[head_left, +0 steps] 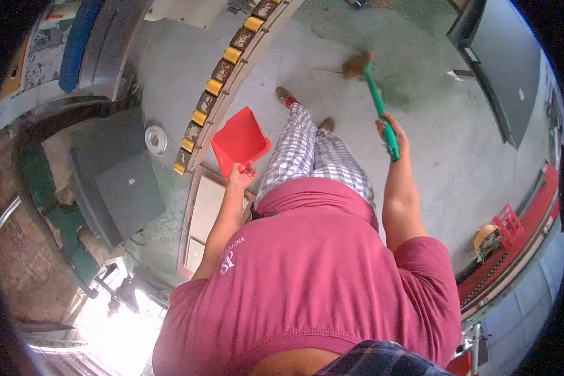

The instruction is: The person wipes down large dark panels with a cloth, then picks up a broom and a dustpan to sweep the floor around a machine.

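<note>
My left hand grips the short handle of a red dustpan, its scoop tilted out ahead of the hand beside my left leg. On the other side, my right hand is wrapped round the green handle of a hand brush. The brush's brown bristles are over the grey floor ahead of my feet, near a darker smudged patch. Whether the bristles touch the floor I cannot tell.
A curved rail with yellow rollers runs close to the dustpan. Dark grey panels stand at left and right. A white ring-shaped roll lies on the floor. A red crate sits at right. My shoe is on the floor.
</note>
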Demonstrator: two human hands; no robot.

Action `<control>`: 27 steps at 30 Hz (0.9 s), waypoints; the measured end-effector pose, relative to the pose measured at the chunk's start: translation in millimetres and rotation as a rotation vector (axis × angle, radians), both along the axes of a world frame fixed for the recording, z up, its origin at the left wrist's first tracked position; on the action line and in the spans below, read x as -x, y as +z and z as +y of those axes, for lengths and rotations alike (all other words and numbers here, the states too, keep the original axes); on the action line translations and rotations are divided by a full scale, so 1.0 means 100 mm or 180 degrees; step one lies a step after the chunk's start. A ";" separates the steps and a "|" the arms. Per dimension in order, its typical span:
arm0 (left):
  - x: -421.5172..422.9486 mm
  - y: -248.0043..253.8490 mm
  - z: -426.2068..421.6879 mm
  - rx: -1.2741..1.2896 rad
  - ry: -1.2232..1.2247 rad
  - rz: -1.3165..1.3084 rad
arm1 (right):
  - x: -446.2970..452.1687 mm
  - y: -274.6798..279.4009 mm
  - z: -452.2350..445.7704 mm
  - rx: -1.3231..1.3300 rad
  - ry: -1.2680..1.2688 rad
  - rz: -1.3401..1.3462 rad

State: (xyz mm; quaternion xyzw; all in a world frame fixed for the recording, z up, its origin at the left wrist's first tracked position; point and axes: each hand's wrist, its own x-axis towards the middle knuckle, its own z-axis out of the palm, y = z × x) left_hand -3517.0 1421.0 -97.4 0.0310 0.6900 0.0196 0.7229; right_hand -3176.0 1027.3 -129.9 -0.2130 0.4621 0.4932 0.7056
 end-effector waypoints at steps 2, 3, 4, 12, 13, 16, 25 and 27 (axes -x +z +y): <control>-0.09 -0.01 0.02 0.0089 -0.0006 -0.0043 | 0.03 0.10 -0.24 0.0274 -0.0037 -0.0109; -0.13 -0.01 0.03 0.0172 0.0024 -0.0075 | 0.05 0.14 -0.31 0.0541 -0.0037 -0.0206; -0.18 -0.01 0.02 0.0178 -0.0003 -0.0071 | 0.09 0.16 -0.36 0.0548 -0.0064 -0.0200; -0.51 -0.12 0.05 0.0226 -0.0623 -0.0494 | 0.57 0.50 0.09 0.0452 0.0791 -0.1016; -0.56 -0.10 0.05 0.0210 -0.0656 -0.0493 | 0.64 0.47 0.24 0.0119 0.0817 -0.1175; -0.72 0.03 0.02 0.0263 -0.0623 -0.0329 | 0.70 0.20 0.70 -0.0240 0.1574 -0.1432; -0.54 0.10 0.01 0.0261 -0.0624 -0.0360 | 0.63 -0.04 1.06 0.0142 0.2186 -0.1656; -0.45 0.05 -0.01 0.0205 -0.0662 -0.0380 | 0.64 -0.06 0.70 0.0612 0.1921 -0.1615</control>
